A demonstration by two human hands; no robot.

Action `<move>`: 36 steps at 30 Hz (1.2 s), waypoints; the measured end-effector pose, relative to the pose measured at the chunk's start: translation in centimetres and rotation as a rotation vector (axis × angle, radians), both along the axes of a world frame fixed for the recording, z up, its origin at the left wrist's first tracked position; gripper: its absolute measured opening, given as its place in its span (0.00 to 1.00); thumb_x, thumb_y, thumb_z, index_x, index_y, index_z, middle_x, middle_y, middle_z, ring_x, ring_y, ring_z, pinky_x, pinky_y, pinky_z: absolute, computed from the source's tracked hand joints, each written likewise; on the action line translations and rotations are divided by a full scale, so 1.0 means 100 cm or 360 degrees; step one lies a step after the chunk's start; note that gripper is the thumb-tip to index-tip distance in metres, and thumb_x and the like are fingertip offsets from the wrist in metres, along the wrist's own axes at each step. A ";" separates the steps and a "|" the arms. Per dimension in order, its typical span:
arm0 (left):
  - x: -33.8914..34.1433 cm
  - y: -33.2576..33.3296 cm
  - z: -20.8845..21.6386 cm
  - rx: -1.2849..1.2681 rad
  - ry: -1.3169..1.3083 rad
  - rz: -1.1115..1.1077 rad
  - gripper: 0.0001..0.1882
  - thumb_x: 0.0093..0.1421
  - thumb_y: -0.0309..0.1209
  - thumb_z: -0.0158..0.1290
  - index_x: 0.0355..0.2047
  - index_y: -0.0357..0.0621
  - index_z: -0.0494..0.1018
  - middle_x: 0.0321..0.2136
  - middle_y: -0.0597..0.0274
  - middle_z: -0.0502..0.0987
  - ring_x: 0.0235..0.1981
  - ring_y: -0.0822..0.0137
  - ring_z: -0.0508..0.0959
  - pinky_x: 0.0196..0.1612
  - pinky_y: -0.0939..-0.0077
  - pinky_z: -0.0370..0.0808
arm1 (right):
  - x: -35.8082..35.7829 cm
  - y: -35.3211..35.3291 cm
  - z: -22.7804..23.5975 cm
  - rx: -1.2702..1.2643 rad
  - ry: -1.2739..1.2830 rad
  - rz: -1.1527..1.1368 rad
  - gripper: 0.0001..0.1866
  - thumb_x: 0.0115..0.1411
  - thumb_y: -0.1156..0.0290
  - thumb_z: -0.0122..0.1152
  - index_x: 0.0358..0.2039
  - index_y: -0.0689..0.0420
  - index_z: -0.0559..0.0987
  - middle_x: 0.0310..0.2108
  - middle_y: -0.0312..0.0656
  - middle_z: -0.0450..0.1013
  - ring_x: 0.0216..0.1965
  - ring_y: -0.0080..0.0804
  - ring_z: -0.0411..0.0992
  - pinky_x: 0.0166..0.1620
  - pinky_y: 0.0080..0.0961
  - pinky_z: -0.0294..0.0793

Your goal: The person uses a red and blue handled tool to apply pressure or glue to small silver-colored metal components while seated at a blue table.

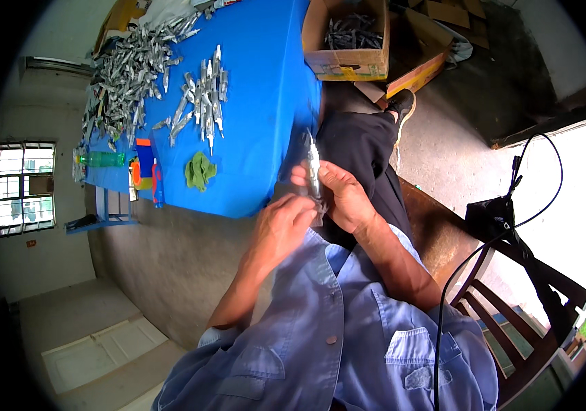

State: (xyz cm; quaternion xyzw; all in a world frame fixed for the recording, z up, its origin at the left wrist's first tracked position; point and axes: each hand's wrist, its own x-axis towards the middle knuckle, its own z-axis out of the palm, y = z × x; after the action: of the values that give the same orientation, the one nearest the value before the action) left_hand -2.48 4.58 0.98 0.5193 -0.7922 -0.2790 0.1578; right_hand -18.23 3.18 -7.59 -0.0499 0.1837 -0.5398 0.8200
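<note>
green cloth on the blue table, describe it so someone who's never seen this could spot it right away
Start at the blue-covered table that fills the upper middle of the head view. Near its lower edge, below the small row of slim silver metal pieces, lies a crumpled green cloth. It is the only soft, green, bunched-up thing there; the clear green plastic bottle further left is hard and smooth.

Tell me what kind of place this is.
Probably a small workshop for hand-finishing metal parts: a heap of silvery metal pieces on a blue-covered table, a cardboard box holding more, bare concrete floor.
</note>
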 end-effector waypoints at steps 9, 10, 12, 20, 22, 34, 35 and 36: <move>-0.021 -0.039 0.038 -0.0070 0.0167 0.0322 0.07 0.65 0.26 0.61 0.41 0.37 0.80 0.35 0.51 0.84 0.29 0.59 0.86 0.32 0.66 0.80 | -0.007 0.000 0.011 -0.0018 -0.0044 0.0026 0.18 0.79 0.65 0.43 0.57 0.61 0.76 0.51 0.41 0.79 0.48 0.32 0.77 0.55 0.35 0.79; -0.027 -0.044 0.033 -0.0060 0.0235 0.0321 0.07 0.64 0.26 0.62 0.41 0.36 0.80 0.33 0.52 0.83 0.28 0.63 0.83 0.30 0.68 0.78 | -0.007 0.000 0.010 -0.0028 -0.0061 0.0008 0.18 0.79 0.65 0.43 0.57 0.61 0.76 0.51 0.41 0.79 0.48 0.32 0.77 0.55 0.34 0.79; -0.035 -0.051 0.020 -0.0048 0.0361 0.0317 0.08 0.64 0.26 0.63 0.41 0.35 0.81 0.30 0.55 0.82 0.24 0.71 0.79 0.28 0.72 0.76 | -0.007 0.001 0.008 -0.0054 -0.0106 -0.0030 0.17 0.79 0.65 0.43 0.57 0.61 0.76 0.51 0.41 0.79 0.49 0.31 0.77 0.55 0.34 0.78; -0.016 -0.013 -0.002 -0.0144 0.0090 -0.0080 0.06 0.61 0.24 0.63 0.38 0.38 0.79 0.32 0.54 0.81 0.26 0.58 0.80 0.30 0.65 0.76 | -0.008 0.000 -0.007 -0.0064 -0.0096 0.0027 0.18 0.78 0.66 0.48 0.59 0.62 0.76 0.55 0.47 0.79 0.58 0.37 0.77 0.62 0.35 0.76; -0.010 -0.006 0.001 -0.0029 0.0130 -0.0013 0.06 0.61 0.24 0.63 0.38 0.39 0.80 0.32 0.55 0.80 0.26 0.58 0.80 0.30 0.65 0.76 | -0.007 0.001 -0.004 -0.0079 -0.0088 0.0038 0.18 0.78 0.66 0.48 0.59 0.63 0.76 0.55 0.47 0.79 0.58 0.38 0.77 0.62 0.36 0.77; 0.022 -0.020 0.015 -0.0075 0.0512 0.0573 0.06 0.66 0.25 0.62 0.41 0.36 0.79 0.28 0.62 0.80 0.25 0.76 0.75 0.28 0.76 0.72 | -0.004 -0.001 0.019 0.0099 0.0147 -0.0014 0.14 0.78 0.66 0.48 0.54 0.60 0.78 0.49 0.43 0.81 0.49 0.32 0.80 0.55 0.31 0.81; 0.027 -0.024 0.016 -0.0054 0.0571 0.0645 0.06 0.67 0.25 0.62 0.40 0.36 0.79 0.26 0.66 0.79 0.25 0.79 0.73 0.27 0.79 0.71 | -0.003 -0.002 0.022 0.0113 0.0197 -0.0024 0.14 0.78 0.66 0.48 0.54 0.60 0.78 0.49 0.42 0.81 0.49 0.32 0.80 0.54 0.32 0.81; 0.031 -0.030 0.019 -0.0061 0.0634 0.0707 0.06 0.67 0.25 0.62 0.40 0.35 0.79 0.25 0.67 0.78 0.24 0.80 0.72 0.27 0.80 0.70 | -0.001 -0.003 0.023 0.0127 0.0246 -0.0036 0.14 0.78 0.66 0.49 0.53 0.60 0.78 0.49 0.42 0.81 0.49 0.32 0.80 0.54 0.33 0.81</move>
State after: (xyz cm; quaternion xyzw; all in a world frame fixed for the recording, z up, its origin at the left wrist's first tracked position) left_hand 0.62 1.62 2.85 0.6118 -0.6179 -0.3189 0.3771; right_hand -18.32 2.90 -5.25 -0.0568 0.2684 -0.5357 0.7986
